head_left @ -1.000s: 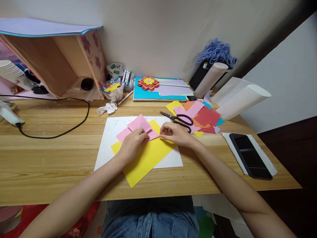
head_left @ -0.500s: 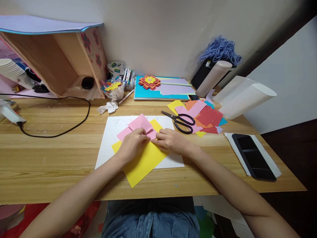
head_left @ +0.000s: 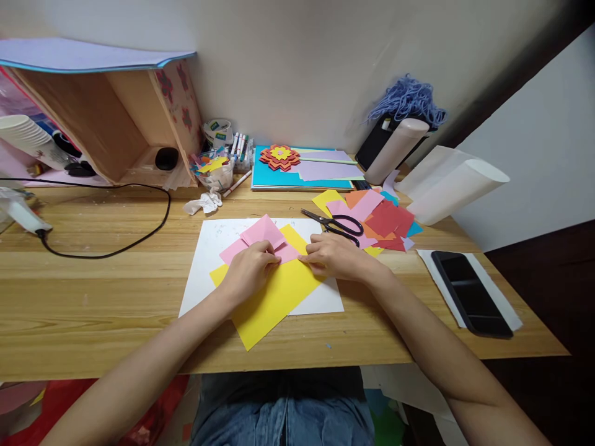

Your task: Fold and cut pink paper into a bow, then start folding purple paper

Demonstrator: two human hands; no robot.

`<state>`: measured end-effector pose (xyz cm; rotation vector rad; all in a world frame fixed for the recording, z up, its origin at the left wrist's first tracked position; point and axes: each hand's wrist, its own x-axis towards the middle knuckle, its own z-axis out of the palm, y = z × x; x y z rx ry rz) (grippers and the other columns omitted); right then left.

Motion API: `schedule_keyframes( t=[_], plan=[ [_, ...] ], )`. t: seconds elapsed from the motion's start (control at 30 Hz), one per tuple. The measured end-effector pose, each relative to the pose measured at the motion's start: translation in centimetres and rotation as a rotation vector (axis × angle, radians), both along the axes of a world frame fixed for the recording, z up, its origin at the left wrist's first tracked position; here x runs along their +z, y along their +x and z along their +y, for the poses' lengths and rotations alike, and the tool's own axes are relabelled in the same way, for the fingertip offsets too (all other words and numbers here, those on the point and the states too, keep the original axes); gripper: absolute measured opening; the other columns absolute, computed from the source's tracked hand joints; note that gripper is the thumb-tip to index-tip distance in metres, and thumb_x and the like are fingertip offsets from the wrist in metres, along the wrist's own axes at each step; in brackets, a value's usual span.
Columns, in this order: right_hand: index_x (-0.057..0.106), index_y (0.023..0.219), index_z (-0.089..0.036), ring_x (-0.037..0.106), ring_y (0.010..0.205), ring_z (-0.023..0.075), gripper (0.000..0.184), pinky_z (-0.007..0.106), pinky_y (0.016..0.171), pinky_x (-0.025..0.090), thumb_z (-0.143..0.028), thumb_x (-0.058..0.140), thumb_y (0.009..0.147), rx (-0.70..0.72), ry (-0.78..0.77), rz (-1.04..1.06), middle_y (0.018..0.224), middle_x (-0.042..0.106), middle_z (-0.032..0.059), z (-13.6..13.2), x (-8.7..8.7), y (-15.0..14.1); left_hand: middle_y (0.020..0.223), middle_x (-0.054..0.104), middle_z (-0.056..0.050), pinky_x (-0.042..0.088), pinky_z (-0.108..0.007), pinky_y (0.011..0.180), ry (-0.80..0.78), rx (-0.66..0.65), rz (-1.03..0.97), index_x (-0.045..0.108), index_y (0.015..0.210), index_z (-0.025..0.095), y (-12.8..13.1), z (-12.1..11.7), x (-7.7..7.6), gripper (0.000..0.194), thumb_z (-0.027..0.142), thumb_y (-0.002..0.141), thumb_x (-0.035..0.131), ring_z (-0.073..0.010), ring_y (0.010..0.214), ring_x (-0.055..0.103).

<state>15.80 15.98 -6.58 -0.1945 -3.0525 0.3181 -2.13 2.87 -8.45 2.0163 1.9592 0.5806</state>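
1. Head view, clock face centred on the pink paper [head_left: 264, 230], 12 toward the wall. The folded pink paper lies over the upper part of a yellow sheet [head_left: 272, 300], which reaches to 6 o'clock; a white sheet [head_left: 198, 290] lies beneath both.

2. Left hand [head_left: 250, 270], at 7 o'clock: fingers drawn together on the pink paper's near edge, gripping it there. Right hand [head_left: 331, 256], between 3 and 4 o'clock: fingers curled, one fingertip at the paper's right corner; whether it pinches or merely presses cannot be told.

3. Likely faults at the fold. Uneven pressure between the hands could set the crease askew; a slackened left grip could let the layers slip. The loose yellow sheet might slide and carry the work with it.

4. Likely faults nearby. The scissors [head_left: 329, 220], toward 3 o'clock, lie just beyond the right hand; a backward sweep could knock them into the paper scraps [head_left: 390, 220].
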Motion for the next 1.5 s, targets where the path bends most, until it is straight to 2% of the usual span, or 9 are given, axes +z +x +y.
schedule_keyframes(
  t=[0.2,0.37,0.5,0.63,0.9,1.03,1.17,1.37,1.5],
  plan=[
    [0.069,0.074,-0.020,0.043,0.065,0.0182,0.025,0.029,0.057,0.029,-0.016,0.046,0.081,0.038,0.096,-0.055,0.058,0.058,0.0052,0.3,0.3,0.4,0.090,0.062,-0.005,0.038,-0.028,0.060,-0.015,0.018,0.026,0.068,0.085,0.021,0.1,-0.1,0.0,0.028,0.025,0.086,0.041,-0.0178,0.078,0.056],
    [0.067,0.086,-0.018,0.050,0.077,0.0194,0.025,0.031,0.067,0.036,-0.015,0.042,0.084,-0.138,0.067,0.107,0.077,0.063,0.0071,0.9,-1.4,-0.2,0.087,0.063,-0.004,0.040,-0.027,0.063,0.047,-0.045,0.036,0.068,0.082,0.022,-0.1,-0.2,0.3,0.016,0.026,0.082,0.052,-0.0186,0.082,0.057],
    [0.059,0.105,-0.017,0.050,0.094,0.0214,0.024,0.035,0.083,0.039,-0.022,0.046,0.086,-0.283,-0.137,0.285,0.098,0.061,0.0091,0.1,-2.6,-1.8,0.081,0.063,-0.003,0.037,-0.026,0.058,0.055,-0.098,0.138,0.067,0.080,0.021,-0.4,0.0,0.6,0.020,0.022,0.084,0.047,-0.0166,0.075,0.057],
    [0.052,0.112,-0.021,0.049,0.102,0.0208,0.028,0.036,0.088,0.040,-0.028,0.048,0.085,-0.372,-0.393,0.373,0.107,0.057,0.0074,-1.1,-3.3,-3.1,0.076,0.061,-0.004,0.036,-0.025,0.055,0.066,-0.153,0.259,0.065,0.081,0.019,-0.3,0.1,0.5,0.025,0.014,0.084,0.041,-0.0153,0.068,0.056],
    [0.058,0.097,-0.020,0.053,0.090,0.0182,0.022,0.033,0.082,0.042,-0.032,0.056,0.079,-0.506,-0.617,0.485,0.089,0.059,0.0045,-1.0,-4.4,-4.5,0.077,0.060,-0.004,0.036,-0.024,0.056,0.081,-0.227,0.322,0.060,0.079,0.018,-0.1,0.0,0.1,0.021,0.013,0.084,0.041,-0.0149,0.068,0.054],
    [0.059,0.084,-0.019,0.054,0.090,0.0176,0.016,0.032,0.081,0.043,-0.033,0.059,0.076,-0.485,-0.719,0.543,0.094,0.057,0.0046,-0.6,-4.6,-4.6,0.076,0.058,-0.002,0.034,-0.025,0.054,0.089,-0.262,0.362,0.059,0.080,0.017,-0.1,0.0,0.2,0.019,0.012,0.085,0.041,-0.0144,0.065,0.052],
    [0.055,0.090,-0.019,0.056,0.091,0.0164,0.019,0.031,0.083,0.044,-0.031,0.060,0.076,-0.395,-0.957,0.585,0.095,0.058,0.0040,-0.5,-4.7,-4.8,0.079,0.059,-0.002,0.033,-0.025,0.054,0.081,-0.306,0.392,0.058,0.084,0.017,-0.1,0.0,0.6,0.018,0.011,0.084,0.042,-0.0149,0.068,0.053],
    [0.052,0.097,-0.019,0.055,0.083,0.0146,0.028,0.030,0.077,0.045,-0.026,0.064,0.073,-0.390,-1.003,0.623,0.087,0.055,0.0019,-0.4,-4.7,-4.7,0.079,0.060,-0.003,0.036,-0.024,0.058,0.074,-0.335,0.371,0.057,0.080,0.015,0.0,0.0,0.6,0.021,0.008,0.084,0.038,-0.0146,0.071,0.055],
    [0.048,0.103,-0.020,0.054,0.078,0.0131,0.034,0.028,0.074,0.045,-0.024,0.062,0.073,-0.365,-1.144,0.614,0.079,0.052,-0.0007,-0.2,-4.6,-4.4,0.080,0.060,-0.004,0.038,-0.026,0.064,0.114,-0.373,0.368,0.057,0.082,0.015,-0.3,0.2,0.3,0.019,0.007,0.084,0.039,-0.0156,0.073,0.055]
  ],
)
